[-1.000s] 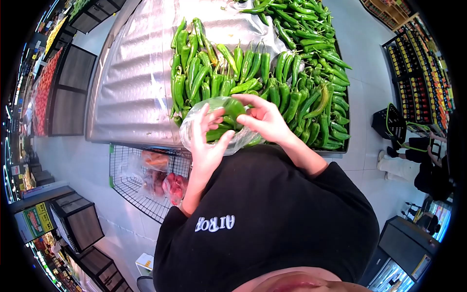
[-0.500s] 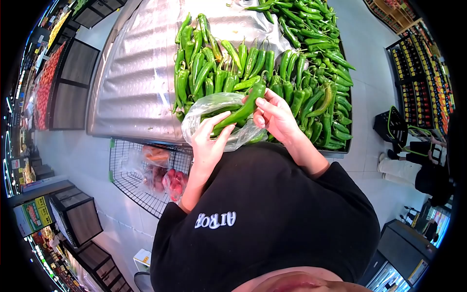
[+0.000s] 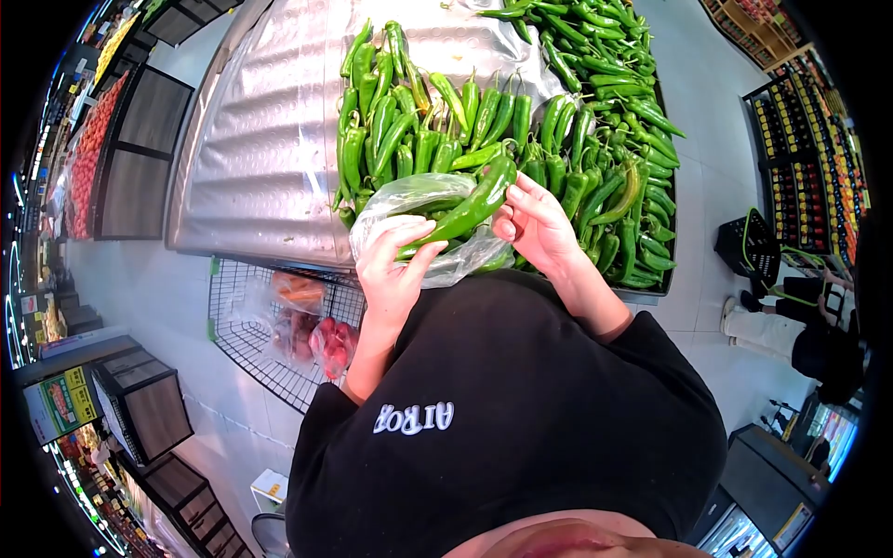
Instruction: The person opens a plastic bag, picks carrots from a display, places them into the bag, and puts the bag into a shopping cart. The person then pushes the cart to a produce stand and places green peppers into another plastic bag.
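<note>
A long, glossy green chili pepper [image 3: 479, 206] lies slantwise over the mouth of a clear plastic bag [image 3: 372, 206]. Its lower tip sits between the thumb and fingers of my left hand [image 3: 393, 270], which also rests against the bag's left side. At the stem end, my right hand [image 3: 542, 228] has its fingertips curled against the pepper's right side. More green peppers show inside the bag. Just beyond the bag, many similar peppers [image 3: 381, 139] stand in rows on the display, partly covered by the bag's rim.
A larger pile of green peppers [image 3: 623, 93] fills the display's right side. Grey ridged liner [image 3: 260, 158] covers its left. A wire cart [image 3: 244, 321] with bagged produce [image 3: 333, 346] stands at lower left. A person [image 3: 791, 330] and a black basket [image 3: 747, 246] are at right.
The held pepper and my right hand have shifted slightly to the right. My left hand has moved a little left and stays at the pepper's tip. The view has shifted slightly.
</note>
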`<state>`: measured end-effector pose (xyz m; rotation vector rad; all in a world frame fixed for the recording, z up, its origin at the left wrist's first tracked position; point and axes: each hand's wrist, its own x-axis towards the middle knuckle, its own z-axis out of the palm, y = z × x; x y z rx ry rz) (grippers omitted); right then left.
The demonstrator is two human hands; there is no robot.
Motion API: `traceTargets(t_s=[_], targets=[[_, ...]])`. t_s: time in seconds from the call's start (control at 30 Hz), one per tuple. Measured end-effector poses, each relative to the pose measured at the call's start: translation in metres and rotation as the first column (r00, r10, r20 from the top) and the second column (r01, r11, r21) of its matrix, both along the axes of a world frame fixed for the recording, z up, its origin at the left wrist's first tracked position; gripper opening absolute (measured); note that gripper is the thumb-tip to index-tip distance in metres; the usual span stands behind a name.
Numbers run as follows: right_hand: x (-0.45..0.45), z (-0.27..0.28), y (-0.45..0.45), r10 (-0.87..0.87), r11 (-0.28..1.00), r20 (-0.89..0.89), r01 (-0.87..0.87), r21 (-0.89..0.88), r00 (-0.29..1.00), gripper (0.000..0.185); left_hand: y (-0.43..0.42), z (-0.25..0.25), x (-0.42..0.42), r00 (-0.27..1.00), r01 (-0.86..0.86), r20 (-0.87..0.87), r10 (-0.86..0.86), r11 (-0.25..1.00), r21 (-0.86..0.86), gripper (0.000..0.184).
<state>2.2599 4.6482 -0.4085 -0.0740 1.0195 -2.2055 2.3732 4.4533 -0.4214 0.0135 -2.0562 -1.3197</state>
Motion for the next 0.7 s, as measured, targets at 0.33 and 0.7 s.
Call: traceTargets(t_s=[0.33,0.7], targets=[[0.0,0.004,0.005,0.042,0.969,-0.108,-0.067,-0.236,0.993,0.054,0.002,0.0,0.004,0.986,0.011,0.15,-0.072,0.928,0.373,0.01],[0.001,0.008,-0.002,0.073,0.997,-0.293,-0.079,-0.01,0.953,0.056,0.008,-0.011,0.003,0.93,0.027,0.345,-0.125,0.961,0.274,0.046]])
